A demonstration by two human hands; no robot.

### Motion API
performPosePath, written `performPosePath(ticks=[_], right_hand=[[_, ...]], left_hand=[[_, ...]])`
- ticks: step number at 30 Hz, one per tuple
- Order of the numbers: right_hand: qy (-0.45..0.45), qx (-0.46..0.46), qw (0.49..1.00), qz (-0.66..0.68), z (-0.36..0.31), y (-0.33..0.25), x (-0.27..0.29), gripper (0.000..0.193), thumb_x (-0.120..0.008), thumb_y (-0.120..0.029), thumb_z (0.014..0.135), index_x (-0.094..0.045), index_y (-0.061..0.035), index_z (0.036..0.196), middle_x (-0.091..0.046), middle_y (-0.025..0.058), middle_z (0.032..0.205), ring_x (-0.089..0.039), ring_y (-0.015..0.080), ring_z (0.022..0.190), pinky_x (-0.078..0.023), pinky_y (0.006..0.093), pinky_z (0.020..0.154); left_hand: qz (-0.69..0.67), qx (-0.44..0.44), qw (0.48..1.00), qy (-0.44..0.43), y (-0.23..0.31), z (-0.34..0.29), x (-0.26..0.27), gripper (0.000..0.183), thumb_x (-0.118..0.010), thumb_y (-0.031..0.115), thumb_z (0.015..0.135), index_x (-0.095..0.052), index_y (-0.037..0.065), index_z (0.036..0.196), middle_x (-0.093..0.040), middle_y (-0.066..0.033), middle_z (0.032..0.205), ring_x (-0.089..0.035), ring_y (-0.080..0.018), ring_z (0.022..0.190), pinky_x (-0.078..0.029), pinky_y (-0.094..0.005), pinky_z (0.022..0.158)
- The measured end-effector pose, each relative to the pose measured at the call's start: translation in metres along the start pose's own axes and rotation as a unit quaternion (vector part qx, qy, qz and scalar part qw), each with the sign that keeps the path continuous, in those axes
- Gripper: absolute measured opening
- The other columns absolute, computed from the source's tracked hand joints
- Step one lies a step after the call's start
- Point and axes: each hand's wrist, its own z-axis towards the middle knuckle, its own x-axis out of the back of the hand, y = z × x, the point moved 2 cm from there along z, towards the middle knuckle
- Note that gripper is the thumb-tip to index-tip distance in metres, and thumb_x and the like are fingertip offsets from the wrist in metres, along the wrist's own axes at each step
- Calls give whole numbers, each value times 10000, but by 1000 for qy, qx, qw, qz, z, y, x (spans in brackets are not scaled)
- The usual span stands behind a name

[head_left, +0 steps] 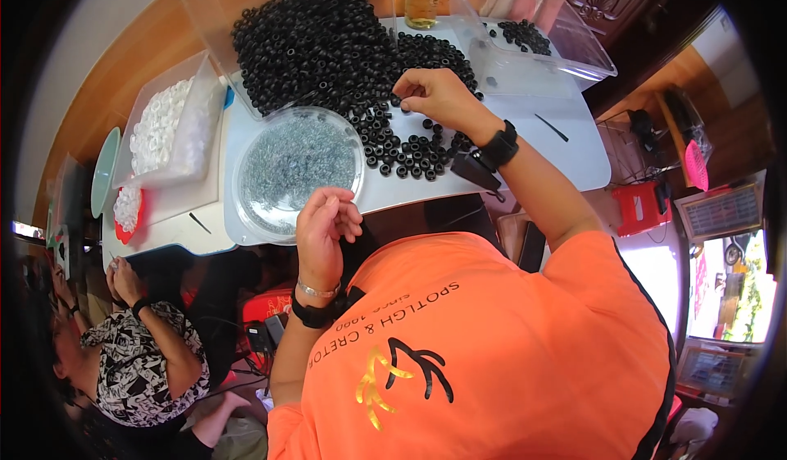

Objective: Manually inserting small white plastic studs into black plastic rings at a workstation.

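Observation:
My right hand (438, 99) reaches over the table, thumb and fingers pinched at the edge of a big heap of small black ring-shaped parts (311, 46). A black part seems to be at its fingertips, largely hidden by them. More loose black rings (418, 158) lie scattered just below that hand. Near the table's front edge, my left hand (326, 226) is raised with its fingers curled in; whatever it holds, if anything, is too small to make out. Beside it stands a round clear tray (287, 227) full of tiny transparent bluish-grey pieces (299, 161).
A clear bin of white parts (164, 124), a red dish (123, 234) and a pale green basin (105, 171) stand left. Behind are a lidded jar (421, 5) and another clear bin (533, 79). Thin black tools (552, 128) lie around. A co-worker's hand (125, 282) is lower left.

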Motion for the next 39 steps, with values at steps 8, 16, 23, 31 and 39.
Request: performPosePath(ticks=[8,16,23,31,39], right_hand=[[-64,213,972,76,-49,-93,-54,262,-659,18,768,-664,-44,1023,-641,61,963,-628,173,861,-509,279,736],[-86,265,959,56,-48,-103,-74,353,-653,65,713,-655,-69,1040,-628,84,1019,-636,243,911,-533,319,759],[-65,253,962,80,-54,-102,-82,351,-694,5,743,-661,-88,1080,-603,95,1103,-613,246,994,-510,327,845],[-46,239,970,15,-57,-104,-87,293,-735,-101,739,-698,-75,1029,-609,97,1093,-601,244,1008,-493,340,863],[-57,233,970,33,-54,-99,-98,266,-724,-97,737,-707,-83,1002,-637,83,1037,-602,244,988,-478,345,863]], left_hand=[[-31,23,999,-36,-1,13,-10,314,-385,255,988,-506,16,1152,-613,-81,861,-574,-139,677,-426,-226,588],[-89,-14,995,-38,-4,12,-7,374,-306,314,1020,-492,13,1143,-610,-95,854,-572,-170,686,-443,-258,584],[-94,-47,994,-35,-7,7,6,342,-322,309,1023,-483,8,1055,-573,-106,878,-567,-175,679,-460,-272,581],[-140,-43,989,-20,-6,3,10,336,-329,286,1016,-508,10,1088,-562,-92,902,-571,-173,700,-457,-259,588],[-145,-47,988,-1,-8,0,17,314,-358,258,997,-507,4,1107,-579,-86,897,-578,-166,694,-452,-249,590]])
